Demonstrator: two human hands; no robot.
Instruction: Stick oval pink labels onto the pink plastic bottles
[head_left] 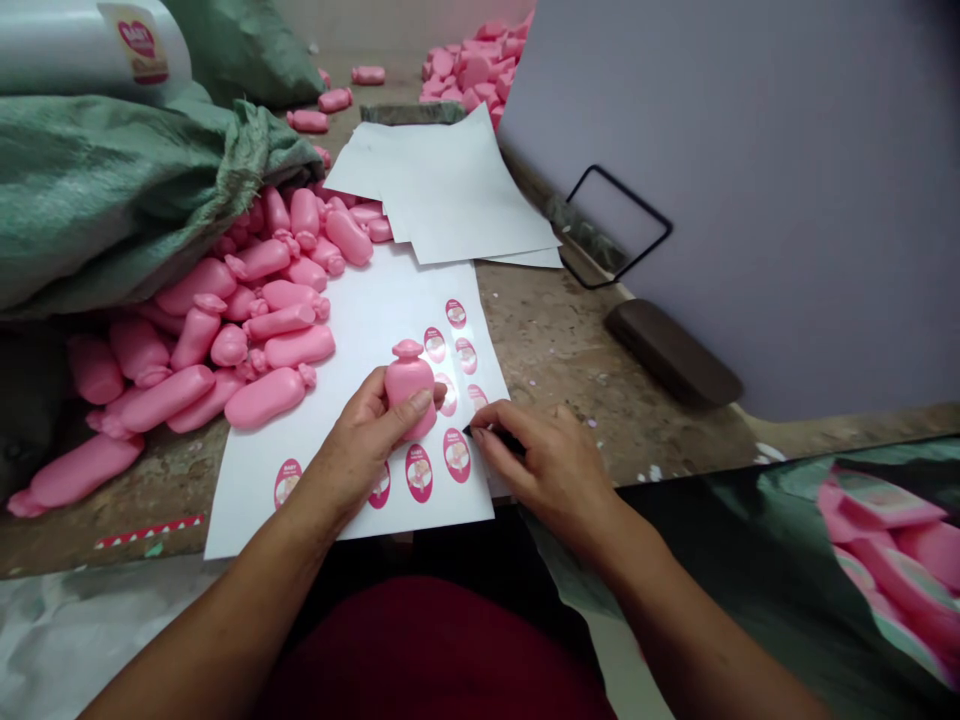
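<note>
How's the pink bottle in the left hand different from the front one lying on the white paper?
The held bottle is gripped by the left hand; the lying bottle has no hand on it. The held bottle's neck points up the picture; the lying bottle's points right. The held bottle looks short and wide, the lying bottle longer and narrower. Both are pink.

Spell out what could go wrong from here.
The dark tool in the right hand has its tip right beside an oval label; a slip might nick or crease it.

Some of the piled pink bottles lie on the label sheet and could roll towards its labels.

The sheet reaches the table's front edge, close to the person's body, so a bump might bend or shift it.
</note>
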